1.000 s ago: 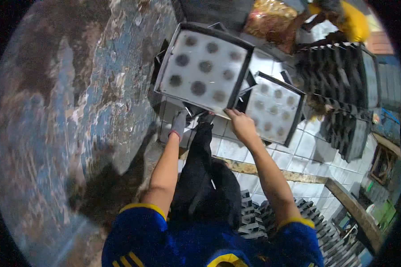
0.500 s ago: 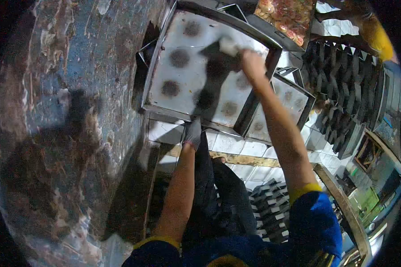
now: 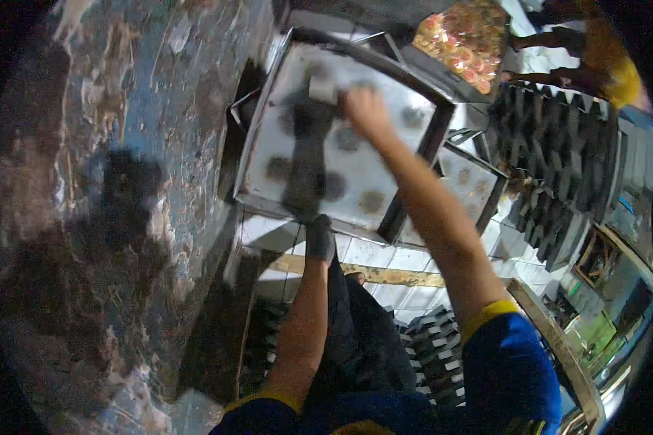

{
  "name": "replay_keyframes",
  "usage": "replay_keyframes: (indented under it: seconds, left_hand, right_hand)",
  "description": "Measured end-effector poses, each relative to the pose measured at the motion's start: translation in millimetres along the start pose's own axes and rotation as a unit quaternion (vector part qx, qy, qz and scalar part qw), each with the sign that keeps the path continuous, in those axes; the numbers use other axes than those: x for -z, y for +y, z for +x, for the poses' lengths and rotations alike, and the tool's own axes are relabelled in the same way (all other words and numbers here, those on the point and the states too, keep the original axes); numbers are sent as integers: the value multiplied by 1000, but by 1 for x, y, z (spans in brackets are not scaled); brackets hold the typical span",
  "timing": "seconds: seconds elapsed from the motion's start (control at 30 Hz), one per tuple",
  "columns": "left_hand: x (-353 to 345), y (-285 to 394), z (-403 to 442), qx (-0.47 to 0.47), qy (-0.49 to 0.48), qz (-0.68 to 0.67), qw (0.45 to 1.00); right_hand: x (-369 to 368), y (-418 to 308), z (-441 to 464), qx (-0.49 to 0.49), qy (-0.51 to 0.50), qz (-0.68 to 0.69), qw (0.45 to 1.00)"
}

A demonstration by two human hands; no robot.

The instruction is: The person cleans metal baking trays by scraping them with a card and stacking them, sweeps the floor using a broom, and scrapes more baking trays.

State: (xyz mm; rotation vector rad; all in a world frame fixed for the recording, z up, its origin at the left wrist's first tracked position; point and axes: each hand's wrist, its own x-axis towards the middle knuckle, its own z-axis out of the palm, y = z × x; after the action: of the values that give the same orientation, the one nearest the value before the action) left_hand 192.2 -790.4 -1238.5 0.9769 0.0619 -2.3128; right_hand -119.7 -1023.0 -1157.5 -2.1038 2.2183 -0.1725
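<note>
And here's the right hand point(image 3: 364, 114), fingers together on a pale block point(image 3: 323, 89), right out over the far left part of the big tray point(image 3: 377, 167). There's blur on that hand, so the exact grip is hard to read. The left hand point(image 3: 318, 241), in a grey glove, is down at the tray's near rim; whether its fingers clamp the metal or only rest there, I cannot tell.

The tray lies face up beside the peeling wall point(image 3: 134, 80), and what a face it has: dark round marks across it, pale metal between, a bright sheen towards the far right. So how far along are we? The tray is laid out and the block is in hand over it, that much is done. No part of the face stands out as finished, by my reading, and whether those marks are residue or worn into the metal, the view doesn't settle.

Just to the right, partly behind, sits a second tray point(image 3: 466, 180), spotted too, with neither hand on it. Beyond stand dark stacked trays point(image 3: 559, 156), their faces mostly hidden, so no verdict there. Up top, round food pieces point(image 3: 463, 54), and a co-worker in yellow point(image 3: 622, 76) nearby.
</note>
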Motion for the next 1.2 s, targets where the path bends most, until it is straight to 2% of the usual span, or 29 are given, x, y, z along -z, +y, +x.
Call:
replay_keyframes:
  seconds: [0.03,0.07,0.1,0.13,0.17,0.2,0.23,0.27,0.33,0.37,0.4,0.47,0.53,0.57,0.6,0.63,0.67,0.73,0.8,0.87,0.9,0.93,0.97,1.0,1.07,1.1,1.13,1.17,1.2]
  left_hand:
    - [13,-12,7,7,58,22,998]
    - [25,-25,14,16,117,43,992]
    - [36,-37,20,28,174,62,982]
    - [-4,-22,-5,-24,197,91,976]
    - [-44,-6,-30,-74,221,122,965]
    - [-87,7,-51,-104,234,125,958]
    - [-81,13,-71,-81,209,121,967]
    - [-96,23,-90,-51,226,177,957]
    - [-137,51,-146,-53,254,202,944]
    - [-225,66,-175,-59,299,196,932]
    - [-234,68,-189,-67,267,192,942]
    - [-198,82,-200,-137,198,258,936]
    - [-263,79,-220,-152,113,325,927]
    - [-296,67,-230,-161,65,368,914]
    - [-325,51,-242,-183,17,419,889]
    - [-352,32,-254,-215,-35,475,853]
    - [-376,11,-266,-266,-87,538,795]
    - [-419,-29,-293,-388,-181,629,649]
    - [-457,-64,-316,-508,-251,643,516]
    - [-487,-98,-342,-575,-287,618,452]
    - [-496,-115,-359,-536,-319,565,541]
    - [-508,-134,-373,-484,-345,507,624]
    - [-513,-150,-384,-420,-363,447,702]
    - [-514,-164,-385,-385,-397,420,720]
    - [-524,-191,-401,-307,-456,363,753]
    - [-529,-199,-420,-200,-461,356,788]
    - [-503,-223,-349,-78,-537,279,792]
    - [-478,-247,-281,55,-585,211,781]
    - [-492,-269,-304,89,-597,207,770]
  right_hand:
    - [31,-26,-45,-99,-149,19,984]
    - [33,-34,-106,-29,-146,-37,988]
    - [39,-37,-161,24,-70,-23,997]
    - [82,-39,-181,-1,-101,98,990]
    - [103,-29,-206,-2,-97,87,992]
    - [132,-18,-216,-87,-159,136,974]
    - [159,-8,-223,-129,-153,205,958]
    - [186,-2,-227,-165,-142,273,937]
    - [252,-8,-242,-214,-5,312,926]
    - [283,-12,-254,-231,45,334,913]
    - [306,-13,-270,-221,100,348,906]
    - [361,-22,-310,-251,153,400,868]
    - [397,-27,-353,-301,171,441,828]
    - [412,-28,-370,-296,246,424,820]
    - [425,-29,-389,-293,319,404,806]
    - [438,-27,-409,-314,341,444,767]
    - [459,-26,-420,-302,389,446,747]
    - [494,-20,-455,-394,367,426,727]
    - [523,-12,-495,-373,458,442,675]
    - [551,-1,-539,-281,544,420,670]
    - [586,-9,-568,-319,498,401,700]
    - [621,-17,-593,-326,514,383,695]
    - [648,-30,-616,-298,523,327,728]
    - [669,-43,-642,-271,526,269,760]
    - [700,-67,-688,-230,559,162,780]
    - [715,-87,-715,-234,535,169,794]
    - [714,-84,-746,-198,507,60,837]
    - [734,-107,-777,-262,442,-63,856]
    - [759,-141,-801,-327,361,-183,854]
